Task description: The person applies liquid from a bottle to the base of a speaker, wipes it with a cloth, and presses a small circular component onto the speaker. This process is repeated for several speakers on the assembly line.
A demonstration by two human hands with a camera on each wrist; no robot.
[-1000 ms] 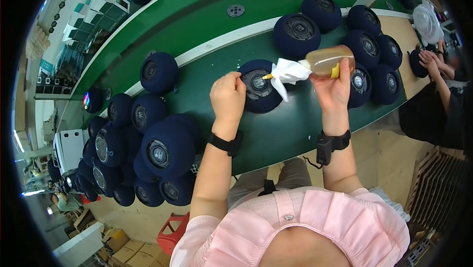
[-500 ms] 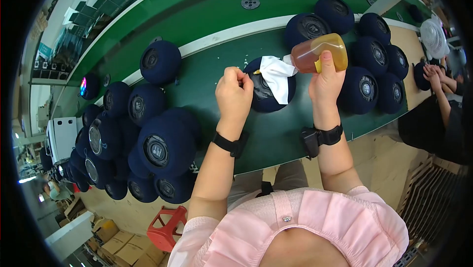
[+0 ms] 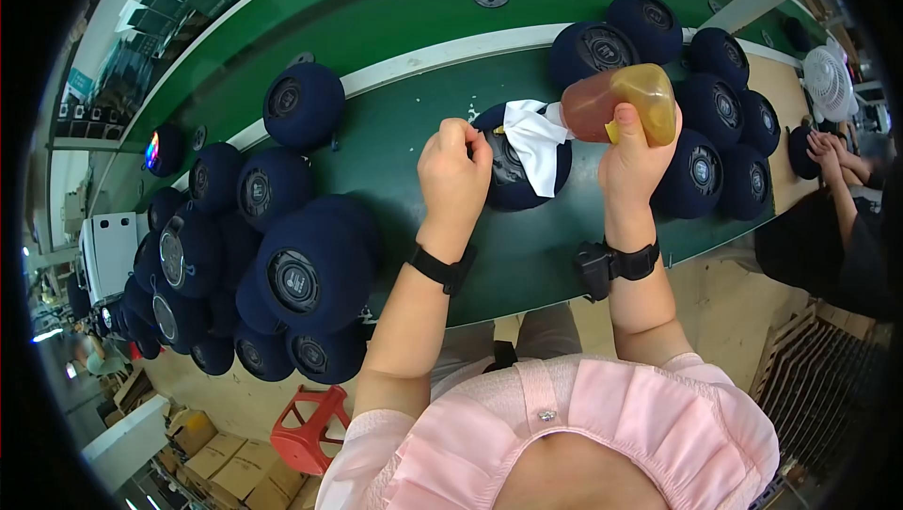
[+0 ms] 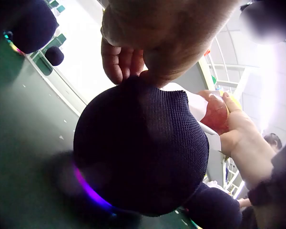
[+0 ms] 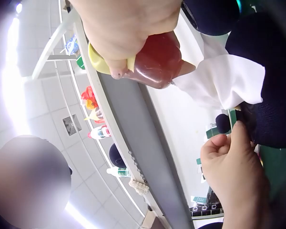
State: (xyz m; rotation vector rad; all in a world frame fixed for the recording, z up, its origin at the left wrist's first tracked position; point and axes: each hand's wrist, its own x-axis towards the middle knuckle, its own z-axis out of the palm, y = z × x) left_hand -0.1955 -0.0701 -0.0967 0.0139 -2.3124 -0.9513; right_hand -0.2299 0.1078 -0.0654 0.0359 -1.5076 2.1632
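My left hand [image 3: 453,176] pinches the navy fabric edge of a round speaker [image 3: 519,192] on the green bench. In the left wrist view, the pinched fabric [image 4: 138,88] is drawn up to a peak between thumb and fingertips. My right hand [image 3: 632,171] grips a squeeze bottle [image 3: 602,105] of amber liquid, tipped on its side. A white cloth [image 3: 536,148] wraps the bottle's neck and hangs over the speaker's dark face. The yellow nozzle tip [image 3: 499,131] pokes out of the cloth near the left fingertips, close over the speaker's rim.
Many navy round speakers [image 3: 315,265] are piled on the left, and several more [image 3: 710,105] stand on the right. Behind the bench top [image 3: 414,124] runs a white rail [image 3: 423,63] with a green belt beyond. Another person's hands [image 3: 828,148] and a white fan [image 3: 828,77] are at the far right.
The bottle has tipped further over and its nozzle, with the cloth, has come to the speaker's upper left rim. The left hand stays at that rim. The head view has shifted slightly.
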